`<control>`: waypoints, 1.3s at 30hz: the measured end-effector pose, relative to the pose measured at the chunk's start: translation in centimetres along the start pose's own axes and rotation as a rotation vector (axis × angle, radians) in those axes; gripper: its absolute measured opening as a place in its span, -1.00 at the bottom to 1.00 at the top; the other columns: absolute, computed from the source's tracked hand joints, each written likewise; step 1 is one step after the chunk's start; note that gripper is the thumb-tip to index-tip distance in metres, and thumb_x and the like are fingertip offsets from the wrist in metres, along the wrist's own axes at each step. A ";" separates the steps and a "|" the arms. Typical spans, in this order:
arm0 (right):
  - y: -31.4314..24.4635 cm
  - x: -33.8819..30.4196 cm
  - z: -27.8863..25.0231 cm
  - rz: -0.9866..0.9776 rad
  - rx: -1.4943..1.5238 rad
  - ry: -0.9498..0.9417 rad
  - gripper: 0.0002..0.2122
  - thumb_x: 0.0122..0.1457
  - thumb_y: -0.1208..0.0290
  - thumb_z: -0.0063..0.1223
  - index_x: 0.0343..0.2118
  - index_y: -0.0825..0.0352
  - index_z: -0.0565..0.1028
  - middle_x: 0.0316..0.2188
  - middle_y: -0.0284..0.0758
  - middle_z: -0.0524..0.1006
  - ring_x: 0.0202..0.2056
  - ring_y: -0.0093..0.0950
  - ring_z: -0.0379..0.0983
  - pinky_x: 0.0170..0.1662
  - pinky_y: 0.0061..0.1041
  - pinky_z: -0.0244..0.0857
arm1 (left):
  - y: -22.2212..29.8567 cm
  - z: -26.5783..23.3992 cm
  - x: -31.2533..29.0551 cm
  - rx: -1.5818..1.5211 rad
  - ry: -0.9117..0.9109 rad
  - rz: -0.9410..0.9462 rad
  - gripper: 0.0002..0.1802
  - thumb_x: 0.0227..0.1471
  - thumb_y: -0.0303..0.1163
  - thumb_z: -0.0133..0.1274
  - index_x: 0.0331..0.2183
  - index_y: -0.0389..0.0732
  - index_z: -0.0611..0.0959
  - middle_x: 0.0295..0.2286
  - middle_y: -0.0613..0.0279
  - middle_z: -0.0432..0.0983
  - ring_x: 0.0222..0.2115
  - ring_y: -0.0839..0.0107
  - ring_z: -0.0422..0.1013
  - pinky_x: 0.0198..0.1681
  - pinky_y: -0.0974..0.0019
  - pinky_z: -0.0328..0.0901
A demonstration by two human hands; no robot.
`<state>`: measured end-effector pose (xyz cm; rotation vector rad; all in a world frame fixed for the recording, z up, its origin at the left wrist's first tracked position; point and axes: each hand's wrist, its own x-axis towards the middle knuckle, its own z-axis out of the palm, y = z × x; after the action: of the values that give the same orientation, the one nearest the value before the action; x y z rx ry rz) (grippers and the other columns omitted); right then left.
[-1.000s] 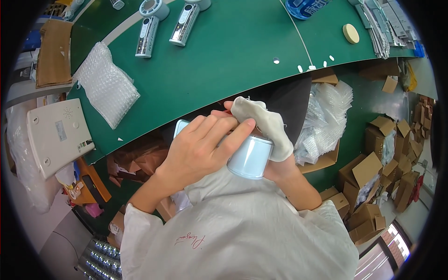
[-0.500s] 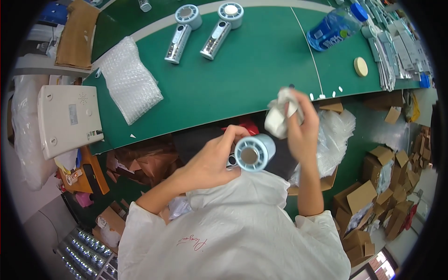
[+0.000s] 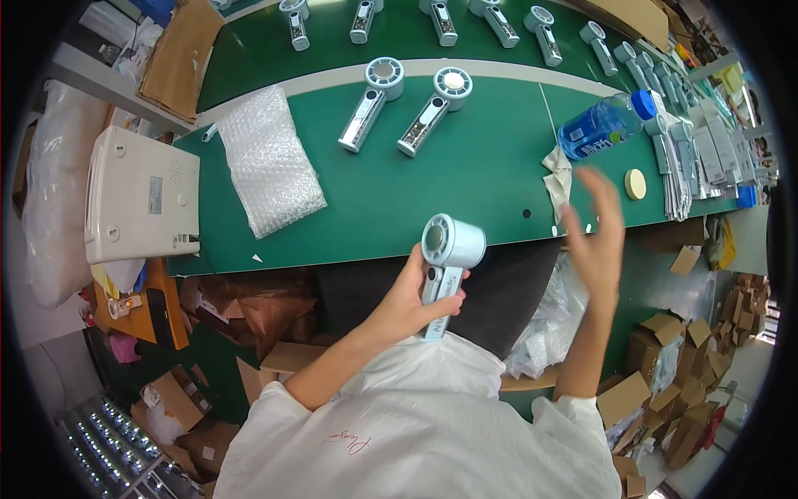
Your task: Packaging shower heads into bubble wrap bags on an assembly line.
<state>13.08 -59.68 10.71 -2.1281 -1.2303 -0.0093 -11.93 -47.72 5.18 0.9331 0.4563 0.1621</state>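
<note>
1. Centre of the frame: the left hand point(image 3: 407, 303) wraps around the handle of a pale blue fan point(image 3: 451, 258), its round head uppermost.
2. Right of centre: the right hand point(image 3: 598, 237) is spread, thumb beside a cloth point(image 3: 558, 179); whether they touch, I cannot tell.
3. Upper right: a blue bottle point(image 3: 600, 129) is beside the cloth on the green table point(image 3: 357, 212).

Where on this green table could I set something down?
The widest bare patch of table lies between bubble wrap and small black disc, nearside of two lying fans. Another lies between those fans and the bottle. The right side is crowded: bottle, cloth, yellow disc, papers, with the right hand by the cloth.
</note>
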 end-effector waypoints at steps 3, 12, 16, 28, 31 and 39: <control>-5.7 -5.6 4.3 0.567 1.140 -0.301 -0.40 0.22 0.40 0.09 0.30 0.30 0.16 0.12 -0.11 0.35 -0.02 -0.33 0.39 0.01 -0.34 0.34 | -1.7 0.6 1.2 0.006 0.037 0.047 -0.09 -0.02 -0.64 0.10 0.27 -0.16 0.01 0.01 -0.03 0.35 -0.17 0.41 0.42 -0.17 0.38 0.38; -7.8 -9.8 10.2 0.851 1.548 -0.180 -0.34 0.22 0.31 0.06 0.30 0.40 0.05 0.01 -0.10 0.41 -0.25 -0.42 0.49 -0.33 -0.46 0.48 | 2.3 0.2 -2.0 0.201 -0.121 0.074 -0.49 0.19 -0.68 -0.21 0.17 -0.32 0.34 0.18 0.01 0.18 0.06 0.28 0.34 -0.04 0.38 0.36; -7.0 -9.0 9.2 0.862 1.466 -0.270 -0.40 0.15 0.52 0.08 0.24 0.45 0.14 -0.23 -0.17 0.50 -0.49 -0.48 0.44 -0.50 -0.51 0.40 | 3.5 -4.0 -6.6 0.172 0.273 -0.107 -0.64 0.20 -0.58 -0.14 0.03 -0.25 0.48 -0.15 0.06 0.50 -0.34 0.44 0.49 -0.41 0.49 0.36; -6.3 -8.5 8.6 0.771 1.248 -0.296 -0.39 0.06 0.53 0.11 0.21 0.48 0.19 -0.41 -0.23 0.50 -0.61 -0.54 0.36 -0.61 -0.57 0.31 | -5.9 -23.1 -17.0 1.387 0.917 0.058 -0.68 0.15 -0.19 0.06 -0.36 -0.29 0.62 -0.64 0.16 0.46 -0.65 0.08 0.34 -0.48 0.16 0.33; -6.3 -8.8 8.9 0.767 1.246 -0.289 -0.38 0.06 0.51 0.11 0.21 0.48 0.18 -0.41 -0.25 0.50 -0.63 -0.57 0.34 -0.64 -0.60 0.29 | -5.0 -22.9 -16.4 0.907 1.014 -0.158 -0.66 0.13 -0.18 0.09 -0.41 -0.31 0.62 -0.68 0.18 0.43 -0.67 0.07 0.32 -0.49 0.13 0.31; -5.8 -9.8 8.3 0.783 1.211 -0.270 -0.40 0.09 0.49 0.10 0.21 0.48 0.19 -0.45 -0.28 0.47 -0.64 -0.59 0.32 -0.64 -0.61 0.26 | -3.3 -23.1 -14.9 1.165 1.125 0.024 -0.78 -0.01 -0.40 0.25 -0.52 -0.32 0.57 -0.69 0.28 0.36 -0.68 0.43 0.22 -0.56 0.34 0.16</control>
<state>0.61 -60.73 4.22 -1.3438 -0.2321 1.0891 -35.76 -37.54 -4.58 1.9594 1.6863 0.4699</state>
